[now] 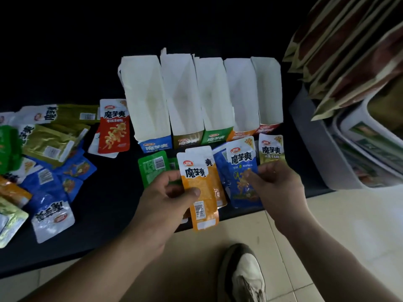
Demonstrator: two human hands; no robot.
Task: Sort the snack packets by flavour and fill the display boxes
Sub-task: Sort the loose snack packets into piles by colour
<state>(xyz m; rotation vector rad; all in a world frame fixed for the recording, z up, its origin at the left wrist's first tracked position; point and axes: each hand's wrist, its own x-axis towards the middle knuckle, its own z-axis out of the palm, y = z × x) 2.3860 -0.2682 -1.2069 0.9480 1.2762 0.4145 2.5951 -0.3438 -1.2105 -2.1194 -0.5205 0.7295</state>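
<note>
My left hand (165, 192) grips a fan of orange packets (197, 186), with green packets (152, 168) showing behind it. My right hand (274, 184) pinches a blue packet (241, 168) and an olive-green packet (271, 149). Both hands hover above the front edge of the black table (104, 192). Just beyond them stand several white display boxes in a row, all showing white insides: one with a blue front (156, 146), then olive (187, 140), green (216, 137), orange (239, 134) and red (267, 127).
A red packet (113, 127) lies left of the boxes. A loose heap of blue, gold, green and orange packets (43, 162) covers the table's left side. Large brown bags (340, 51) and a grey bin of goods (370, 149) stand at the right. My shoe (244, 275) is on the tiled floor.
</note>
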